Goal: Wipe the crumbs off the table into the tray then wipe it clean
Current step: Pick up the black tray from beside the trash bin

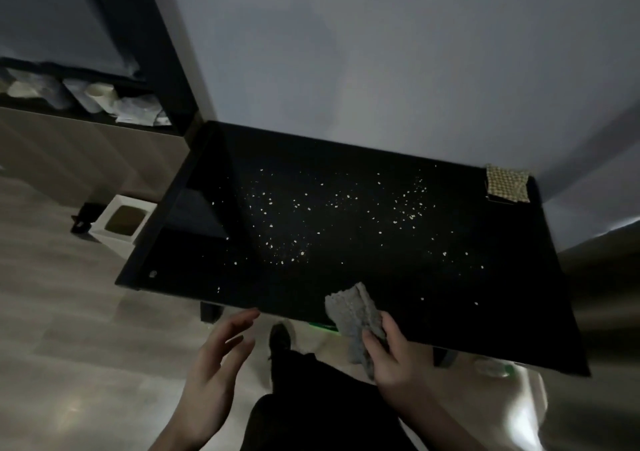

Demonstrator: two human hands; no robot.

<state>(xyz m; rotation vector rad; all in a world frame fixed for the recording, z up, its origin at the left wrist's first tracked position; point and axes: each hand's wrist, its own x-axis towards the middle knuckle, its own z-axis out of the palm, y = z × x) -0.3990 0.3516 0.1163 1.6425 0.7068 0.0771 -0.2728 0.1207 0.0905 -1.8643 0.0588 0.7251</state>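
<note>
Dark room, black table point(450, 312) set against a pale wall, pale crumbs point(298, 228) scattered over its middle, thickest centre-left and centre-right, a few strays near the near edge. Right hand point(391, 353) grasps a grey cloth point(356, 315) at the near edge of the table, fingers curled round its lower part; the cloth's upper end lies on the tabletop, the rest hangs off the edge. Left hand point(214, 357) is released, fingers straight and spread, holding nothing, fingertips just at the near table edge, left of the cloth. A checked tan cloth point(507, 183) sits folded on the far right corner. On the floor left of the table stands a white square bin point(119, 220) with something brownish inside (contents too dim to tell). Far left, a low shelf point(69, 104) holds pale paper rolls and crumpled bags. No tray can be made out. Person's dark trouser leg and shoe point(280, 336) show below the table edge.
</note>
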